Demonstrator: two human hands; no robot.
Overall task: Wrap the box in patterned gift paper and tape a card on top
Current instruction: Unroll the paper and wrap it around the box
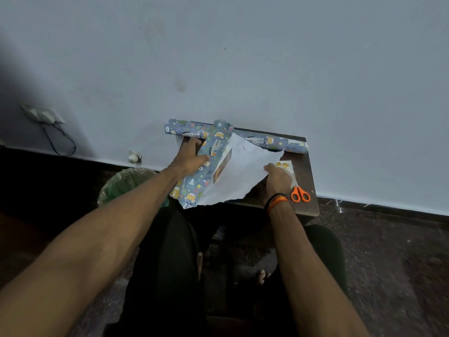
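Blue patterned gift paper, printed with small animals, half wrapped over a box on a small dark table set against a pale wall. At far left on the floor, a bin with a green liner, just beside the table's near left corner. Next, the left hand, fingers spread and flat, pressing the printed side of the paper down over the box, holding rather than gripping. Box lying with its long axis on a diagonal, from near left to far right, only a narrow strip of one brown and white face showing between the patterned flap and the white underside of the sheet. Behind, along the wall, the remaining roll of paper, crossing the wrapped end. Further right, the loose white flap spread toward the right hand, which pinches its ragged edge, thumb on top; an orange and black band on that wrist. Hands well apart, box between them but nearer the left. Likely next move: right flap drawn leftward across the box's long axis to meet the held side. At far right, a card or tape piece with yellow dots, unclear which, and orange-handled scissors.
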